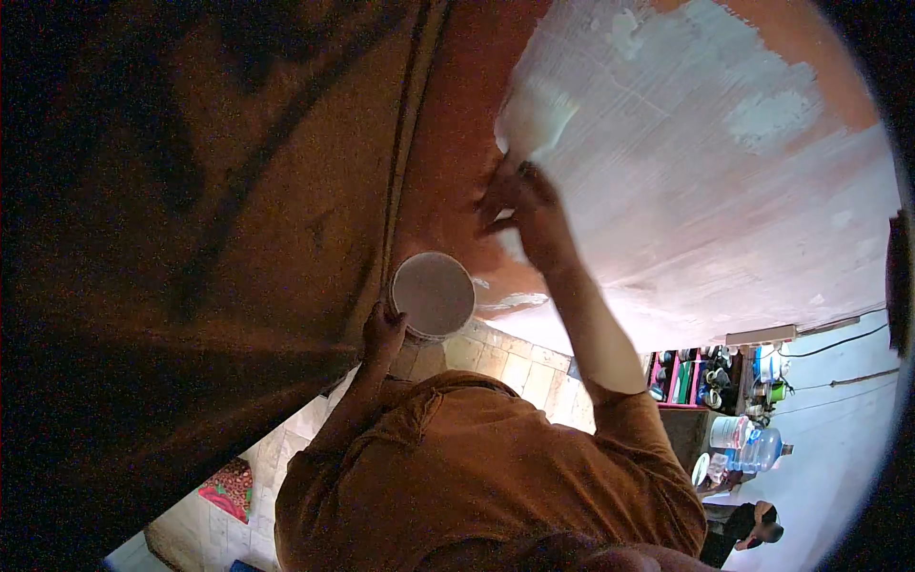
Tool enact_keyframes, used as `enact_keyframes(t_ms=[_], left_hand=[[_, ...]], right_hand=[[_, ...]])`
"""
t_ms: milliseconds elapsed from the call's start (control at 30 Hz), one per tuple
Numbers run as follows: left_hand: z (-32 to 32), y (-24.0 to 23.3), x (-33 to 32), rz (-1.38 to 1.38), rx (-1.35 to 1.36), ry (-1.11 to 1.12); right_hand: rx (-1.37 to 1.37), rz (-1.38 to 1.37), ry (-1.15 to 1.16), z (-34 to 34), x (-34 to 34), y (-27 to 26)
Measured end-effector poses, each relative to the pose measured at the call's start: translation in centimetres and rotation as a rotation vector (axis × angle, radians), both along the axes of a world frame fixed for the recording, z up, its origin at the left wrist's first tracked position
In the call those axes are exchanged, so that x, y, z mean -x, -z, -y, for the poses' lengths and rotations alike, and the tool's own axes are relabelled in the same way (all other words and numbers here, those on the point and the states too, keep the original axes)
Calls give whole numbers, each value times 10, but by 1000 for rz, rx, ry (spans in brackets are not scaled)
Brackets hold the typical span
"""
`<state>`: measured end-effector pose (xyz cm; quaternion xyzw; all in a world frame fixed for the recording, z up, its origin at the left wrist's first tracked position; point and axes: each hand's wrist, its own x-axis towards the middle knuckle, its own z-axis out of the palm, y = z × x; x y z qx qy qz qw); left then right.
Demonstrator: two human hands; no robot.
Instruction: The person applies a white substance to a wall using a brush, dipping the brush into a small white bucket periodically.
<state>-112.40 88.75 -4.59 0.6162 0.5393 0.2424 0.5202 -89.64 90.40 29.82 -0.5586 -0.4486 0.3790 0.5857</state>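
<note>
My left hand (384, 329) grips the rim of a round bucket (433, 294) holding a pale liquid, close to a dark upright surface. Higher up, my right hand (520, 193) is at an orange wall (457, 136) partly coated in whitish paint (686, 143). From its fingers a pale, blurred tool (537, 118), perhaps a wide brush, lies against the coated part. The tool's handle is mostly hidden by the fingers. Streaks run across the coating, with thicker white patches towards its top and right.
A dark brown surface (271, 179) fills the left side. Tiled floor (529, 365) shows below. At the right stand a pink-framed shelf (675, 379) with various items and a large blue water bottle (761, 450). A person in dark clothes (747, 525) is at the lower right. A patterned red cloth (230, 490) lies lower left.
</note>
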Motion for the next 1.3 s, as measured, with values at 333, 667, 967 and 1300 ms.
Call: enact_keyframes(t_ms=[333, 667, 967, 1300], left_hand=[[0, 90, 8, 263, -170, -75], [13, 83, 15, 1, -140, -81], [20, -8, 12, -124, -17, -19], [14, 95, 14, 172, -216, -92]], right_hand=[[345, -459, -190, 27, 8, 162], [19, -25, -56, 10, 21, -62], [-25, 46, -17, -7, 2, -37], [272, -339, -50, 44, 20, 176]])
